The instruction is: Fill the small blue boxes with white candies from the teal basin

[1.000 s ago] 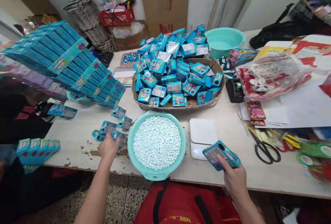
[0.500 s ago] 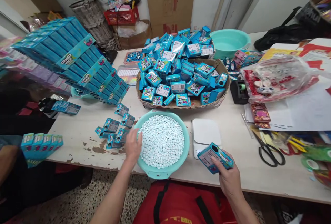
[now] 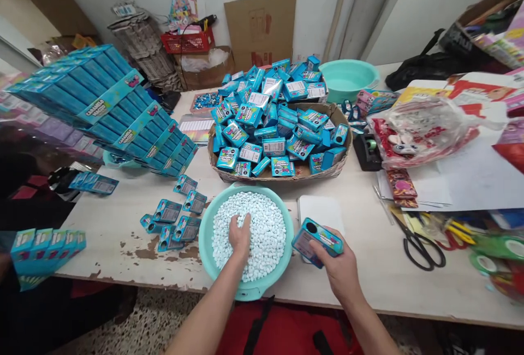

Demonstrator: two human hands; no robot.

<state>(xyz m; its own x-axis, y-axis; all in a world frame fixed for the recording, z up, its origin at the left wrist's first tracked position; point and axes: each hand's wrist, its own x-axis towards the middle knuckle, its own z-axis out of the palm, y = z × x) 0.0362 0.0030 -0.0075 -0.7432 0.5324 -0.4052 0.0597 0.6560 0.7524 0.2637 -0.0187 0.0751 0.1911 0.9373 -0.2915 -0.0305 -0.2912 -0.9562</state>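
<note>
A: What's the left hand [image 3: 239,237] doing?

B: It's at the pale candy pieces [image 3: 266,226] inside the turquoise basin [image 3: 207,240]. Thumb and forefinger stand apart; I can't tell whether any pieces are gathered under the palm.

A: And the right hand [image 3: 341,265]?

B: That one grips a blue candy box [image 3: 325,243], thumb on one broad face, the other fingers mostly hidden. The box is tilted just right of the basin, its round hole [image 3: 311,228] at the end nearer the basin.

A: How would you pick up pieces well?

B: I'd curl the fingers in and lift a small, snug handful, since such little pieces would probably roll out of a loose palm. I'd pinch the box gently, so its walls don't dent, and leave the hole uncovered.

A: Anything nearby to mind?

B: The loose blue boxes [image 3: 167,211] left of the basin: a careless sweep of the left arm might scatter them.
</note>
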